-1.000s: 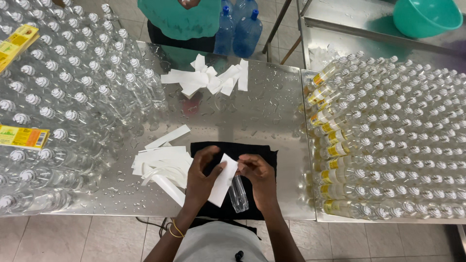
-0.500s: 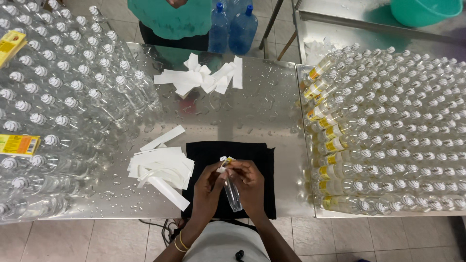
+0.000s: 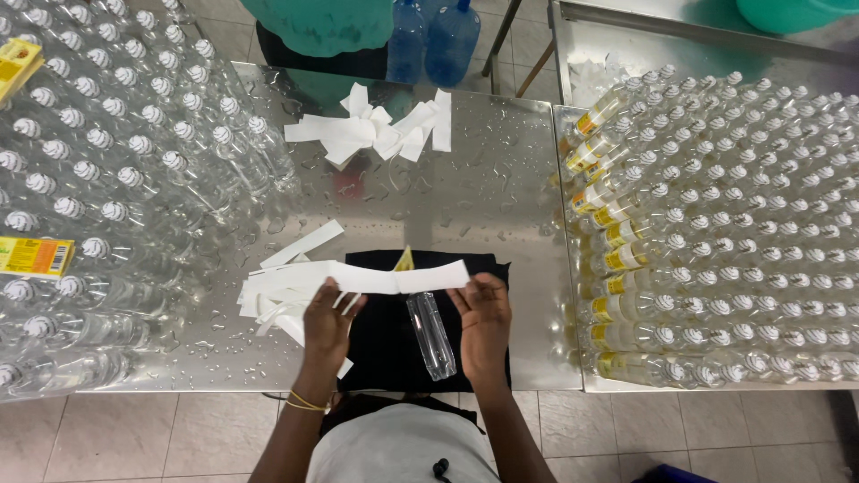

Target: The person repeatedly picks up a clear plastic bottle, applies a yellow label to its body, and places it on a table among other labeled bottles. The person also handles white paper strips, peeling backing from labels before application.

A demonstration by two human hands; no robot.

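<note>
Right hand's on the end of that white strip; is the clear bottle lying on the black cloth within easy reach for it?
Probably yes. The clear bottle lies on the black cloth right beside the right hand, with nothing between them. The hand would first have to free its fingers from the white strip.

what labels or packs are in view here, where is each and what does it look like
Label strip: white, long, stretched between left hand and right hand, above a clear bottle.
Near pile: white strips, on the table left of the black cloth.
Far pile: white strips, loosely heaped at the table's far edge.
Bottle labels: yellow bands on bottles, right table's left rows.
Packs: flat, yellow-orange, lying on the left bottles.
</note>
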